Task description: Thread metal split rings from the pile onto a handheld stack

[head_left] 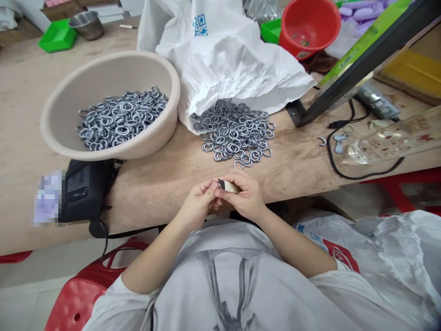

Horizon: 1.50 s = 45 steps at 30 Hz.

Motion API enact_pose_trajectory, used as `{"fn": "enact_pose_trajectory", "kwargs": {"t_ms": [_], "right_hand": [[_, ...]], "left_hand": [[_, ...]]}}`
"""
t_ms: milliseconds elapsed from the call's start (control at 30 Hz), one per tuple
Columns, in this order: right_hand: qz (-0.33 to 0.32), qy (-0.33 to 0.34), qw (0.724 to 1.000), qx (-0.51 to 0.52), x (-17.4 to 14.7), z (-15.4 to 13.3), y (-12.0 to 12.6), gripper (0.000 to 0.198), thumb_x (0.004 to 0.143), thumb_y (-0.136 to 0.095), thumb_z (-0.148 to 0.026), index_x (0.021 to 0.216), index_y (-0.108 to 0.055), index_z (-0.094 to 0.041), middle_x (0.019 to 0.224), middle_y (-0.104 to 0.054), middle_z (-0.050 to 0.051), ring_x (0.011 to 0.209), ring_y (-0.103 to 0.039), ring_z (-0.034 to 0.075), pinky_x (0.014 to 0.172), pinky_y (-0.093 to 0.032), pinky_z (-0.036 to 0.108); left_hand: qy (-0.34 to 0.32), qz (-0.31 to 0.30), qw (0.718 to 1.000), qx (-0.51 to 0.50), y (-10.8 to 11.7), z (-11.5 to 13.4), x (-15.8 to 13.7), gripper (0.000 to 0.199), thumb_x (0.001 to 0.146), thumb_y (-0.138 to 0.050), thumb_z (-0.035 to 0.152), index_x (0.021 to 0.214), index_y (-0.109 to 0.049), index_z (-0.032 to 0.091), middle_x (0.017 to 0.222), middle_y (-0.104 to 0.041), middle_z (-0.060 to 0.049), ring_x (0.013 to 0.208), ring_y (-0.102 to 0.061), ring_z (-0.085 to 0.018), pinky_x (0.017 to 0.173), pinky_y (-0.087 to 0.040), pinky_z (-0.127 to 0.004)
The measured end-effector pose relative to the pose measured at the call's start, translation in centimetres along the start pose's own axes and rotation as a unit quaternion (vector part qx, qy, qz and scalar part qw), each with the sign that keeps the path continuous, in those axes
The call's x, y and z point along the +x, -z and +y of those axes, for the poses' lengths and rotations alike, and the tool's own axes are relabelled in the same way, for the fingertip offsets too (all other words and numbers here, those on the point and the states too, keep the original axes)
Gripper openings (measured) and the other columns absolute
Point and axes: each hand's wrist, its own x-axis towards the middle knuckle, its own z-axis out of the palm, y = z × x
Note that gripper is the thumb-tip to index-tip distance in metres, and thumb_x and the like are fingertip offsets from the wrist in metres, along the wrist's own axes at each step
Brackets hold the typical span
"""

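Note:
My right hand (246, 195) is closed around a small knife (231, 186) with a pale, wrapped handle and a short dark blade pointing left. Against the blade's tip, my left hand (200, 202) pinches what looks like a grey ring, mostly hidden by the fingertips. Both hands meet over the table's front edge. Just beyond them a loose pile of grey rings (237, 133) spills from the mouth of a white woven sack (234, 64). To the left, a large beige basin (55, 119) holds many more of these rings.
A black device (84, 191) lies at the table's front left. On the right are a dark metal post (344, 87), a black cable (330, 158) and a clear printed plastic bag (396, 138). A red bowl (310, 23) and green tray (58, 37) stand behind.

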Motion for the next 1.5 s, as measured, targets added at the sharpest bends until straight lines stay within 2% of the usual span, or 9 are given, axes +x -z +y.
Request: {"fn": "enact_pose_trajectory", "kwargs": {"t_ms": [133, 367, 667, 767, 933, 1033, 1167, 1300, 1500], "right_hand": [[0.031, -0.02, 0.998, -0.046, 0.0, -0.5, 0.4, 0.047, 0.094, -0.05, -0.061, 0.074, -0.061, -0.02, 0.065, -0.054, -0.001, 0.06, -0.048, 0.014, 0.059, -0.037, 0.029], [-0.119, 0.043, 0.966, -0.225, -0.8, -1.8, 0.6, 0.052, 0.099, -0.037, -0.058, 0.067, -0.052, -0.02, 0.063, -0.05, 0.001, 0.059, -0.044, 0.013, 0.056, -0.027, 0.029], [-0.06, -0.047, 0.963, -0.26, 0.2, 0.1, 2.0, 0.055, 0.098, -0.033, -0.062, 0.066, -0.052, -0.021, 0.06, -0.05, 0.001, 0.058, -0.044, 0.015, 0.057, -0.026, 0.029], [0.0, -0.081, 0.933, -0.35, 0.8, 1.4, 3.4, 0.046, 0.096, -0.044, -0.06, 0.082, -0.064, -0.02, 0.076, -0.061, 0.006, 0.07, -0.053, 0.02, 0.061, -0.03, 0.03], [-0.03, -0.108, 0.874, -0.472, 1.2, 2.4, 3.9, 0.024, 0.093, -0.059, -0.041, 0.095, -0.07, -0.02, 0.097, -0.064, 0.012, 0.076, -0.056, 0.024, 0.061, -0.031, 0.032], [-0.023, -0.098, 0.908, -0.408, 1.3, 2.3, 3.8, 0.021, 0.095, -0.055, -0.035, 0.093, -0.068, -0.019, 0.095, -0.063, 0.011, 0.08, -0.057, 0.024, 0.065, -0.036, 0.033], [-0.024, -0.127, 0.987, -0.099, 0.8, 0.9, 2.3, 0.033, 0.095, -0.051, -0.05, 0.083, -0.059, -0.021, 0.076, -0.058, 0.003, 0.072, -0.056, 0.018, 0.066, -0.043, 0.031], [0.011, -0.211, 0.969, 0.124, -0.6, -0.6, -0.8, 0.043, 0.088, -0.054, -0.066, 0.082, -0.05, -0.023, 0.059, -0.05, -0.004, 0.051, -0.047, 0.012, 0.049, -0.041, 0.026], [0.01, -0.216, 0.958, 0.19, -1.4, -1.0, -1.9, 0.042, 0.079, -0.068, -0.061, 0.095, -0.054, -0.024, 0.077, -0.062, -0.001, 0.06, -0.058, 0.014, 0.058, -0.053, 0.03]], "left_hand": [[-0.032, 0.047, 0.998, -0.037, -0.6, -0.8, -0.3, 0.049, 0.078, -0.07, 0.06, 0.065, -0.051, 0.017, 0.05, -0.044, 0.005, 0.048, -0.037, -0.007, 0.049, -0.03, -0.021], [-0.011, 0.085, 0.994, -0.068, -1.4, -0.6, -0.5, 0.056, 0.073, -0.071, 0.066, 0.061, -0.043, 0.018, 0.049, -0.036, 0.006, 0.045, -0.031, -0.007, 0.045, -0.027, -0.021], [-0.018, 0.023, 0.998, -0.05, -2.1, -0.5, -1.8, 0.05, 0.08, -0.069, 0.058, 0.06, -0.046, 0.018, 0.047, -0.033, 0.006, 0.045, -0.03, -0.008, 0.047, -0.03, -0.022], [-0.026, 0.023, 0.999, -0.032, -1.3, -0.7, -1.9, 0.047, 0.082, -0.067, 0.057, 0.062, -0.051, 0.018, 0.049, -0.042, 0.004, 0.047, -0.038, -0.009, 0.051, -0.036, -0.023], [-0.05, 0.071, 0.996, 0.037, 0.8, -0.9, -0.6, 0.039, 0.082, -0.069, 0.055, 0.085, -0.068, 0.016, 0.057, -0.059, 0.001, 0.055, -0.052, -0.009, 0.058, -0.043, -0.021], [-0.055, 0.079, 0.995, 0.023, 1.3, -0.5, -0.1, 0.039, 0.082, -0.071, 0.05, 0.101, -0.069, 0.017, 0.064, -0.062, 0.001, 0.059, -0.057, -0.009, 0.062, -0.047, -0.021], [-0.005, 0.068, 0.997, -0.041, 0.3, -0.5, 0.2, 0.041, 0.076, -0.075, 0.052, 0.092, -0.065, 0.015, 0.083, -0.067, -0.004, 0.067, -0.061, -0.012, 0.062, -0.053, -0.025], [-0.039, 0.07, 0.995, -0.055, -1.3, -1.7, 0.5, 0.045, 0.077, -0.071, 0.06, 0.088, -0.06, 0.018, 0.073, -0.058, 0.001, 0.062, -0.052, -0.01, 0.051, -0.044, -0.02], [-0.08, 0.085, 0.992, -0.039, -1.6, -2.2, 0.3, 0.046, 0.079, -0.068, 0.061, 0.077, -0.052, 0.019, 0.061, -0.043, 0.005, 0.051, -0.036, -0.007, 0.046, -0.029, -0.018]]}}
